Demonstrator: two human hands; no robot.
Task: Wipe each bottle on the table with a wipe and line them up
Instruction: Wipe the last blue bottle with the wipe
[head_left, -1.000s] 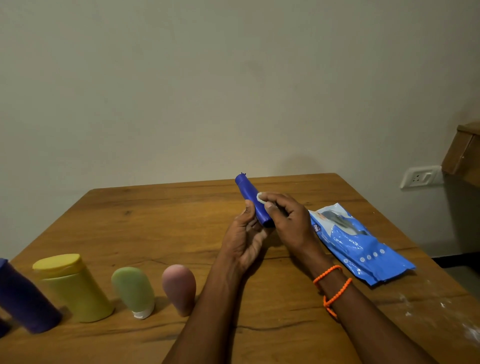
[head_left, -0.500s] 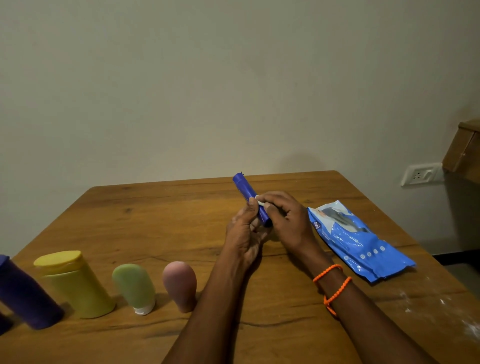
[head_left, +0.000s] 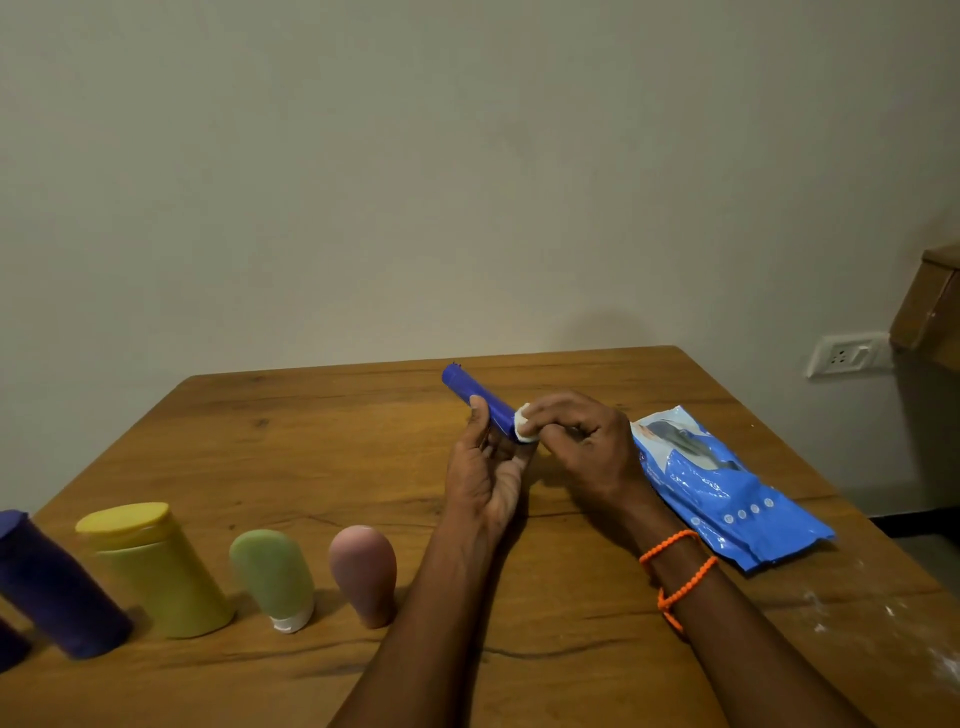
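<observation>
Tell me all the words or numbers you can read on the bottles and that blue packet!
No words or numbers can be read here.
blue wipes packet: it has a picture and a row of small white dots, but any print is too blurred to read.
blue bottle, purple bottle, yellow bottle, green bottle, pink bottle: no labels show.
wall socket: no text.

- A single head-worn view looks forward and down over the wooden table (head_left: 322, 457), from the table's near edge toward the wall behind it.
- It sits close: both forearms enter from the bottom, and the table's far edge lies about mid-frame.
- No second view shares the scene.
</observation>
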